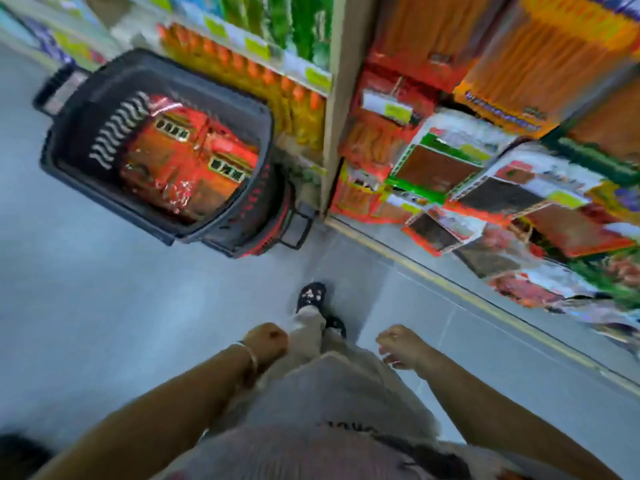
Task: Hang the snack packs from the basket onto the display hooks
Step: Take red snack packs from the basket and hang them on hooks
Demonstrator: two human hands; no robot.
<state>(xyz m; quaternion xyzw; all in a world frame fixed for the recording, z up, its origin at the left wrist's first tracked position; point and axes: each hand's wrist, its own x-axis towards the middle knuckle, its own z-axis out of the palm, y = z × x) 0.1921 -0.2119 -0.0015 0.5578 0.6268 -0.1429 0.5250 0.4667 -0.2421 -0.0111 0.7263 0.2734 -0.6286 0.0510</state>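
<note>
Both arms hang at the person's sides above the grey tiled floor [104, 289]. The left hand [266, 344] and right hand [398, 346] are loosely curled and hold nothing. Ahead of the left hand stands a black plastic shopping basket [86, 98]. It is still heaped with shiny red snack packs [187, 161], so most of the hanging looks yet to be done, and no pack is in hand. Ahead of the right hand, beyond the basket, is a crowded display rack of hanging packets [450, 161]. Its hooks are too blurred to show which are free.
</note>
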